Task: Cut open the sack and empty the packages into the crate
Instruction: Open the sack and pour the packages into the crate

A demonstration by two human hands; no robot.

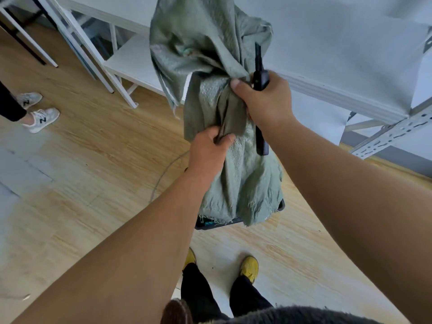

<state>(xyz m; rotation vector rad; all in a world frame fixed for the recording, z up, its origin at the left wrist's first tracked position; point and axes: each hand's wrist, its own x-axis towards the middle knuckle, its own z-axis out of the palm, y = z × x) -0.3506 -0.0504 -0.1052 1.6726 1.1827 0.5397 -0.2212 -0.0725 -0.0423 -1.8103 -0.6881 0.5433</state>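
Left hand [208,146] and right hand [264,99] both clenched, raised.

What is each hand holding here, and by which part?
Left hand pinches a fold at the sack's middle. Right hand grips bunched sack fabric higher up, plus a black cutter mid-handle.

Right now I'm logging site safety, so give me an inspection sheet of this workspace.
Surface: wood-look floor, pale patches at left.
Job's things: green sack held up, frayed open end hanging over a dark crate, which is mostly hidden; no packages seen.
Clutter: nothing seen.
Grips: left hand pinches a sack fold; right hand grips bunched sack plus a dark knife; blade not discernible.
Cables: thin grey cable curving on the floor by the sack.
Surroundings: white shelving behind, metal rack at right, a bystander's sneakers at left.
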